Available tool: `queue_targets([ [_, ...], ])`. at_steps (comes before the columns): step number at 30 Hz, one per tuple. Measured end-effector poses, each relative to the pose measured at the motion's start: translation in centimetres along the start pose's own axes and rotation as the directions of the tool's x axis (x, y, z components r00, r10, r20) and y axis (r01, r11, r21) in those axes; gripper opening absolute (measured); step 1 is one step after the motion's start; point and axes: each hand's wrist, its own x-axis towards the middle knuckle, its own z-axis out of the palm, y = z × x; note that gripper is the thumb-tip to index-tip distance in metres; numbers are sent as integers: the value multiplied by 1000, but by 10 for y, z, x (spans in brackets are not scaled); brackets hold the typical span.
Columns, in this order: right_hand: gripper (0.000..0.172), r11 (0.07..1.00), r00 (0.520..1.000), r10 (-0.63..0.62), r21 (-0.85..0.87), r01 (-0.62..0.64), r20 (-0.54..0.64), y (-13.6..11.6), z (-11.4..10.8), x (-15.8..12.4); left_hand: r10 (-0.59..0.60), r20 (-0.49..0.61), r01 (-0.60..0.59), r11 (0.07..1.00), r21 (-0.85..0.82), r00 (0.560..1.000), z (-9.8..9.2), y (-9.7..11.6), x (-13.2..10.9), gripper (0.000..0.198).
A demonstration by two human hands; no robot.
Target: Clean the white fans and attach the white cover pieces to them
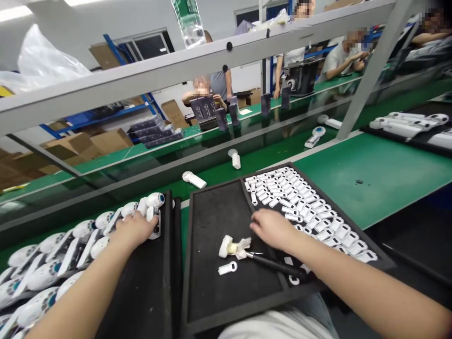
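Observation:
My left hand (136, 228) is closed around a white handheld device (156, 201) with a round head and blue centre, at the right end of the left tray. Its fingertips are partly hidden by the hand and the device. Over the divider of the middle tray (208, 207), my right hand (271, 228) has its fingers curled together; whatever they may hold is hidden. Beside that hand lie rows of small white covers (300, 197) with dark windows. One loose white cover (228, 268) rests in the tray's left half, below a crumpled whitish wad (235, 246) and a black-handled tool (275, 266).
White devices fill much of the left tray (141, 292). Several more, such as a white device (194, 179), lie on the green conveyor (219, 174). A grey metal frame (197, 66) crosses ahead. Another tray (423, 143) stands far right. Co-workers sit and stand beyond.

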Motion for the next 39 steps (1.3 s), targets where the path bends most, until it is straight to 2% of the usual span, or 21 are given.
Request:
queue_targets([
  [3, 24, 993, 999, 3, -114, -8, -43, 26, -12, 34, 11, -10, -10, 993, 117, 1000, 10, 1, -4, 82],
  [6, 24, 980, 999, -46, -194, 43, -14, 38, -14, 53, 72, -30, -63, 971, 231, 997, 9, 8, -6, 72],
  [9, 24, 970, 998, -65, -232, 68, 21, 38, -9, 52, 124, -46, -109, 960, 256, 991, 6, 10, -11, 61],
  [13, 25, 972, 995, -65, -221, 82, 80, 39, -5, 38, 195, -38, -177, 945, 273, 980, 6, 3, -31, 55],
  [15, 25, 978, 993, -57, -194, 77, 105, 43, -5, 32, 222, -69, -198, 947, 254, 973, 5, -3, -43, 54],
  [17, 23, 986, 992, -46, -154, 64, 115, 46, -6, 27, 210, -111, -191, 968, 161, 971, 2, -7, -55, 57],
  [19, 15, 994, 995, -33, -99, 42, 94, 48, -10, 23, 138, -134, -151, 984, -95, 981, 0, -8, -68, 64],
  [20, 11, 998, 997, -23, -64, 28, 71, 47, -12, 20, 95, -112, -125, 945, -303, 989, 0, -6, -76, 67],
  [21, 8, 1000, 999, -11, -22, 12, 42, 45, -14, 17, 68, -50, -84, 845, -529, 996, 1, -1, -86, 69],
  [23, 14, 996, 1000, 13, 88, -11, -19, 35, -19, 9, 103, 112, 46, 501, -864, 988, 4, 14, -110, 71],
  [24, 19, 988, 999, 18, 152, -11, -41, 27, -20, 4, 158, 191, 132, 321, -938, 969, 6, 25, -123, 72],
  [26, 24, 958, 998, -9, 286, 28, -67, 6, -22, -8, 225, 241, 229, 77, -970, 944, 11, 50, -148, 75],
  [28, 23, 868, 993, -70, 484, 108, -96, -19, -23, -22, 302, 241, 264, -35, -964, 922, 17, 74, -165, 79],
  [30, 20, 712, 988, -94, 686, 153, -122, -42, -24, -35, 374, 209, 238, -33, -971, 903, 22, 93, -176, 89],
  [32, 14, 569, 995, -51, 816, 99, -86, -59, -26, -41, 418, 170, 175, 26, -984, 893, 26, 105, -183, 96],
  [34, 12, 466, 1000, 13, 885, -3, -4, -69, -27, -42, 432, 133, 99, 101, -990, 892, 27, 110, -187, 96],
  [37, 21, 252, 992, 56, 960, -124, 113, -71, -26, -36, 441, 101, 7, 210, -978, 892, 29, 113, -191, 91],
  [39, 26, 152, 986, 91, 977, -152, 139, -70, -23, -33, 450, 98, -20, 250, -968, 887, 31, 113, -192, 89],
])
